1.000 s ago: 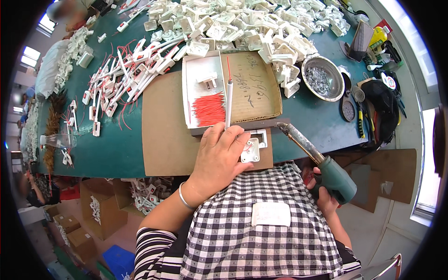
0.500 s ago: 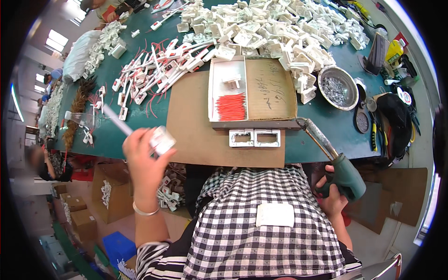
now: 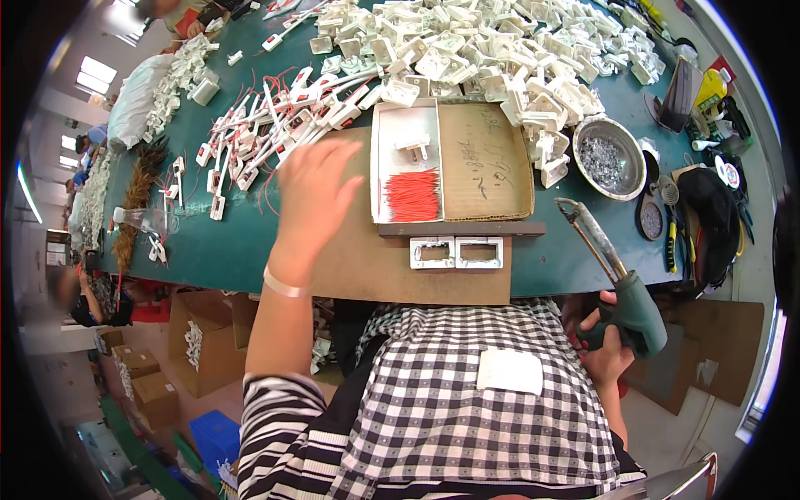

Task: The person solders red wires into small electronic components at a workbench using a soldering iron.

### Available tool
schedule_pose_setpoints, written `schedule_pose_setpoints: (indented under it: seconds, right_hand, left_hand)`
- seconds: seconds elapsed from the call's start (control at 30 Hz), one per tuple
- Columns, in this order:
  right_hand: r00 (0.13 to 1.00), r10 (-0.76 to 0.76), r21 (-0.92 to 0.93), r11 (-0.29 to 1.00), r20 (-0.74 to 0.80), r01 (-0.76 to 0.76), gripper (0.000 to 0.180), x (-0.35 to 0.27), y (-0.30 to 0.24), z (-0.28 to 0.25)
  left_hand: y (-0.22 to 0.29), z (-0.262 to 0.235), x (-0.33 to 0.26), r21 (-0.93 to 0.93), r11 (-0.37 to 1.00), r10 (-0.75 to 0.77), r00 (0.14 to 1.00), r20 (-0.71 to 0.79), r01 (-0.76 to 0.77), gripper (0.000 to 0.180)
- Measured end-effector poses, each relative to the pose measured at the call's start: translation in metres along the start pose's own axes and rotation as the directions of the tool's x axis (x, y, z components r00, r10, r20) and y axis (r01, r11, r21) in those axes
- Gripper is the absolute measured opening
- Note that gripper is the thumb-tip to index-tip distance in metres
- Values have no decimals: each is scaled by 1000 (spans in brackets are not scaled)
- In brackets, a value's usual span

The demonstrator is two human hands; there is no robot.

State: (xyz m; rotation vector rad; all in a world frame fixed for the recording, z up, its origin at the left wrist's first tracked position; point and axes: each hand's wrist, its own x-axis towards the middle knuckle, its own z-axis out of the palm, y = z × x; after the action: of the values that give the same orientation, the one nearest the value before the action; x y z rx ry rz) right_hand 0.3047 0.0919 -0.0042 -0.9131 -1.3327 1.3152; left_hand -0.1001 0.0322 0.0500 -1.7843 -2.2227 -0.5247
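My left hand [image 3: 315, 192] reaches over the brown cardboard sheet, fingers stretched out and nothing visible in it. Just to its right is a shallow cardboard box [image 3: 490, 158]. The box's white left part holds a bundle of red wires [image 3: 412, 196] and a white plastic piece [image 3: 414, 147]. Beyond my left fingers lies a heap of white plastic parts with red wires [image 3: 283, 117]. My right hand [image 3: 608, 358] is wrapped round the green handle of a soldering gun [image 3: 640, 312], its metal tip pointing up and left over the table. Two white frames [image 3: 456, 252] sit side by side on the cardboard.
A big pile of white plastic housings [image 3: 467, 46] covers the far side. To the right stand a metal bowl [image 3: 610, 158] of small bits, pliers [image 3: 671, 242] and a yellow bottle [image 3: 710, 87]. A feather duster [image 3: 142, 200] lies at left. Another person's hand [image 3: 195, 29] shows at far left.
My left hand has moved right and away from me, and opened; the white part it held is no longer in it. The soldering gun has shifted slightly right.
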Motion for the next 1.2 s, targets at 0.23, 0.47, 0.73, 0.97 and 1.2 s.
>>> schedule_pose_setpoints:
  seconds: [0.23,0.47,0.73,0.97,1.2]
  right_hand:
    - [993,114,40,993,-18,-113,41,-8,-10,-3]
    - [990,51,57,997,134,-59,43,2,10,-11]
    - [980,91,67,992,176,-104,47,-7,17,-12]
    - [991,66,64,995,118,-74,45,-10,16,-9]
    - [989,99,105,988,113,-111,41,-10,13,-9]
  left_hand:
    - [-6,56,28,-139,990,33,998,61,-24,15]
    - [37,12,-6,-703,711,97,986,133,25,20]
    - [90,15,-37,-709,705,238,941,242,4,45]
    - [109,1,-29,-482,846,382,889,253,-226,49]
    - [120,4,-32,-405,861,414,886,208,-307,45]
